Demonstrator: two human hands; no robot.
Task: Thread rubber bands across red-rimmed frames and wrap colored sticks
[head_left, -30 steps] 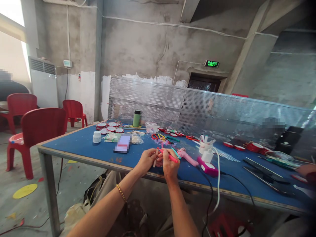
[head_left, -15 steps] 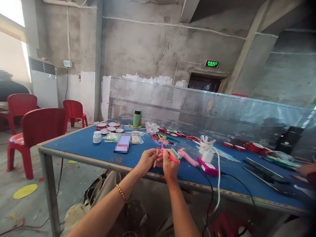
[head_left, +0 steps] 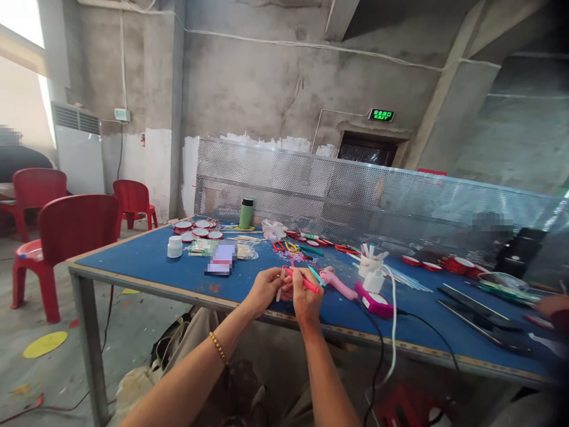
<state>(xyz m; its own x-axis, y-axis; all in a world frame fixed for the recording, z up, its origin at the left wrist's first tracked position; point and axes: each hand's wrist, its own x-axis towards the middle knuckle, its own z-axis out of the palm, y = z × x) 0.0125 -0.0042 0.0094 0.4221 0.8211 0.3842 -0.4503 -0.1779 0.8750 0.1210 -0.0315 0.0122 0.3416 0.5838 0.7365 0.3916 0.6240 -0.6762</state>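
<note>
Above the table's front edge, my left hand (head_left: pixel 265 289) is closed on a thin pale stick (head_left: pixel 280 291) that stands nearly upright between its fingers. My right hand (head_left: pixel 307 303) grips a pinkish-red pen (head_left: pixel 312 286) like a writing tool, its front end pointing left to the top of the stick. Whether the tip touches the stick is too small to tell. A teal pen-like piece (head_left: pixel 316 276) shows just behind my right fingers; I cannot tell if it is held. A pink curved tool (head_left: pixel 338 283) lies right of my right hand.
On the blue table (head_left: pixel 146 267) are a phone (head_left: pixel 222 260), a white jar (head_left: pixel 175 247), a green bottle (head_left: pixel 246 214) and red-rimmed discs (head_left: pixel 183 226). A magenta box (head_left: pixel 374 301) with cables lies at right. Behind stands a perforated metal screen (head_left: pixel 275 178). Another person's hand (head_left: pixel 552 305) is at far right.
Almost nothing differs: both hands keep the same place and hold. The other person's hand at far right has shifted slightly.
</note>
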